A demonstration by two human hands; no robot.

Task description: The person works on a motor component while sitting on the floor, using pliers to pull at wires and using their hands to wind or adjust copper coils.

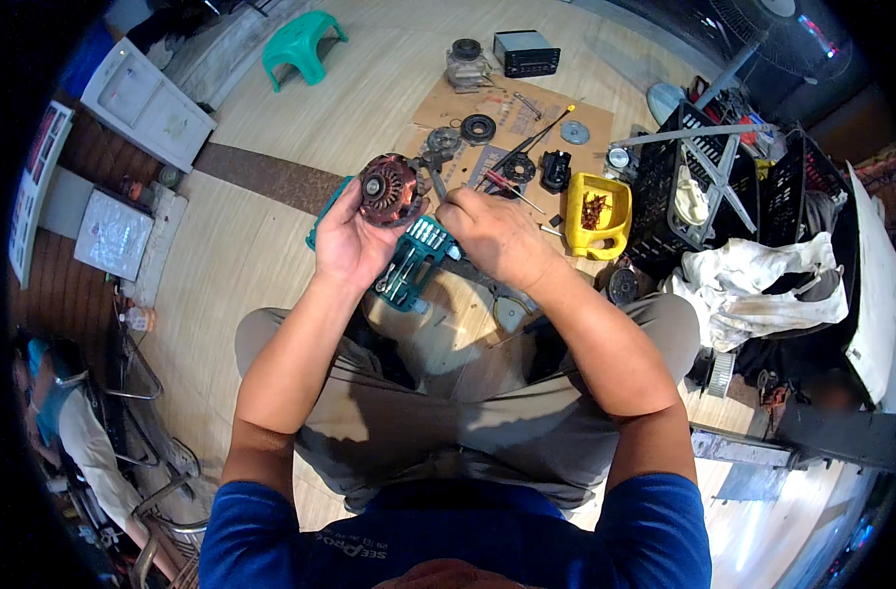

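Observation:
My left hand [355,236] cradles a round metal part with copper windings [389,187], its slotted face and centre hub turned upward. My right hand [492,236] is closed just right of it, around what looks like a grey metal tool [435,180], partly hidden by the fingers. Under both hands lies an open teal tool case [405,280] with sockets. Beyond them on cardboard [546,118] are round metal parts [477,129], screwdrivers [507,185] and a black housing [555,170]. A cut yellow container [597,216] with small copper-coloured pieces stands to the right.
A green stool [301,49], a boxy car stereo [527,54] and a metal housing [468,67] stand beyond. Black crates [664,177], white rags [762,290] and a fan [762,29] crowd the right. A person [85,442] and metal chair frames are at left.

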